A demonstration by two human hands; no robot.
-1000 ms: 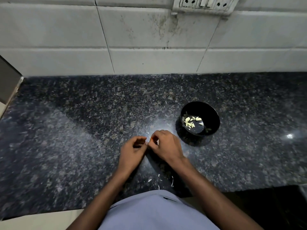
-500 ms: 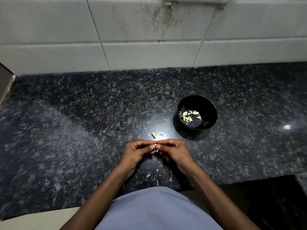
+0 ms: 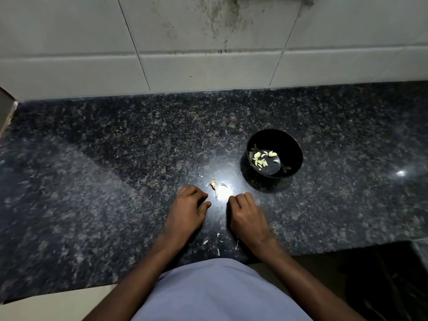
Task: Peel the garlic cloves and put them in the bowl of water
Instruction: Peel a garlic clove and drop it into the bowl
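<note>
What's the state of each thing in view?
Bowl: upright, holds water and peeled cloves.
Cloves: peeled, in the water.
Garlic scrap: on the counter between the hands.
Left hand: fingers curled, contents hidden.
Right hand: fingers curled, contents hidden.

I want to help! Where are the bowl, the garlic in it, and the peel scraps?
bowl [image 3: 297,148]: head view, far inner wall.
garlic [image 3: 257,155]: head view, one clove.
peel [image 3: 214,184]: head view, biggest scrap.

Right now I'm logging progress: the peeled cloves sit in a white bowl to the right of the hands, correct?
Not quite: the head view shows the bowl is black, not white. The peeled cloves do sit in it, right of the hands.
</note>
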